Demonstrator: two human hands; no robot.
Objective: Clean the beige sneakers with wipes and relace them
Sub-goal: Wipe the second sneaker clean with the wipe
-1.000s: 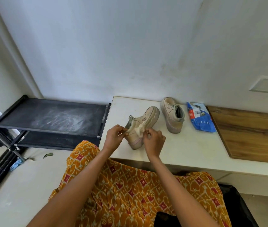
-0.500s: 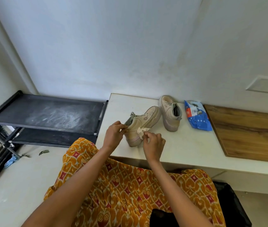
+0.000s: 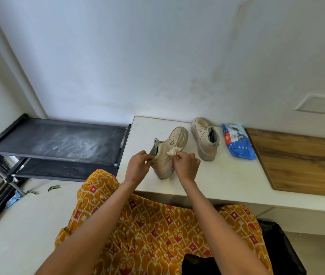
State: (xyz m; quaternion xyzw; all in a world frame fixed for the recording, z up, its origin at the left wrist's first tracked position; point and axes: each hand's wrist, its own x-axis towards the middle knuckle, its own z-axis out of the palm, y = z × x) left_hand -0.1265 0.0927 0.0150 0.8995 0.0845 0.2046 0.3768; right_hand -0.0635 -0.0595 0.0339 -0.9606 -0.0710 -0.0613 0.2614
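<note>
Head view: my left hand [image 3: 137, 165] pinches the heel collar of the near sneaker [image 3: 168, 150] on the white table [image 3: 227, 175]. My right hand [image 3: 186, 164] presses a crumpled wipe [image 3: 174, 150] against its side. Beyond it stands the second sneaker [image 3: 204, 138], then the blue wipes pack [image 3: 238, 141], its writing unreadable.

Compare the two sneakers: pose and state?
The near sneaker is gripped at the heel by the left hand while the right hand presses a wipe on it; the far sneaker stands untouched beside the wipes pack. Both are beige, upright on the table.
</note>
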